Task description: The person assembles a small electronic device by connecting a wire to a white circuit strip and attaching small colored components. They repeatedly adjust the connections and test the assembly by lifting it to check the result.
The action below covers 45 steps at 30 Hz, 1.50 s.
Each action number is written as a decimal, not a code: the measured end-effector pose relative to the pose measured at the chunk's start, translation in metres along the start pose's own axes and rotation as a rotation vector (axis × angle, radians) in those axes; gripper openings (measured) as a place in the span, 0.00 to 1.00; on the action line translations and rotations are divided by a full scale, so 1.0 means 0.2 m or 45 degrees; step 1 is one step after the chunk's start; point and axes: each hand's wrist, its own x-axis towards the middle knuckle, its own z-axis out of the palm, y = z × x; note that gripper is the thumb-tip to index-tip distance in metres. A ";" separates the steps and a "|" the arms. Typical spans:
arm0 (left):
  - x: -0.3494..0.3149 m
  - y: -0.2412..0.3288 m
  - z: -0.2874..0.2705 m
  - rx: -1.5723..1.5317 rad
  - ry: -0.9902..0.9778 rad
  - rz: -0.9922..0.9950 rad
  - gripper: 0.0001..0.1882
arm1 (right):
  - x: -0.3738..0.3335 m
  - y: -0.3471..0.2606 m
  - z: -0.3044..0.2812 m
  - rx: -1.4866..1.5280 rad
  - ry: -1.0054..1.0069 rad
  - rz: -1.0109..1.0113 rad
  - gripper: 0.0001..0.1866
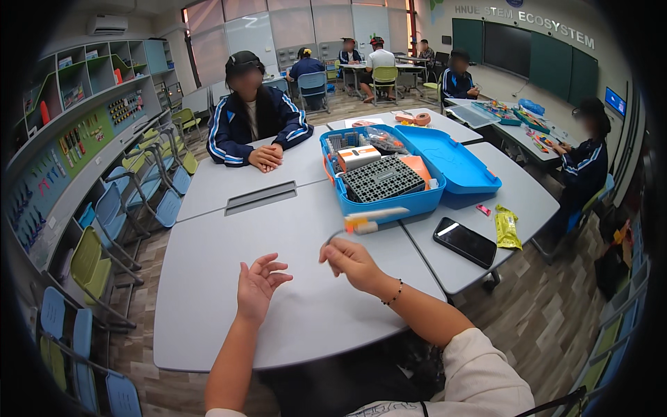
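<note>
Above the near part of the white table (208, 278), my left hand (260, 286) is raised with its fingers apart and holds nothing. To its right, my right hand (354, 265) is closed in a pinch on a thin dark cord (333, 236). A white, yellow and orange piece (361, 221), smeared by motion, shows at the cord's upper end. Just beyond it stands an open blue plastic case (389, 207) with its lid (455, 160) folded to the right. Inside the case lie a black perforated block (383, 179), a white and orange box (358, 157) and bagged parts (386, 141).
Right of the case lie a black phone (465, 242), a yellow wrapper (508, 228) and a small pink packet (483, 209). Across the table sits a person in a dark jacket (253, 121), hands folded. An orange tape roll (413, 119) lies behind the lid. Chairs (111, 208) line the left.
</note>
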 end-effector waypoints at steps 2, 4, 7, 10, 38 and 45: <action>-0.01 0.02 0.01 -0.127 0.011 -0.033 0.37 | 0.00 0.02 0.02 -0.064 -0.075 0.116 0.16; -0.01 0.03 0.02 -0.279 0.015 -0.096 0.38 | 0.01 0.02 0.02 -0.169 -0.179 0.170 0.16; -0.01 0.06 0.00 -0.246 -0.225 -0.118 0.38 | 0.02 0.03 0.03 -0.252 -0.152 0.182 0.17; -0.02 0.05 -0.01 -0.238 -0.279 -0.112 0.37 | 0.01 0.02 0.04 -0.270 -0.167 0.180 0.17; 0.04 0.00 -0.07 0.028 0.180 -0.037 0.21 | 0.04 0.13 0.01 -0.847 0.007 -0.092 0.25; 0.03 -0.04 -0.04 0.355 0.156 -0.067 0.16 | 0.03 0.20 0.08 -0.491 -0.341 0.419 0.20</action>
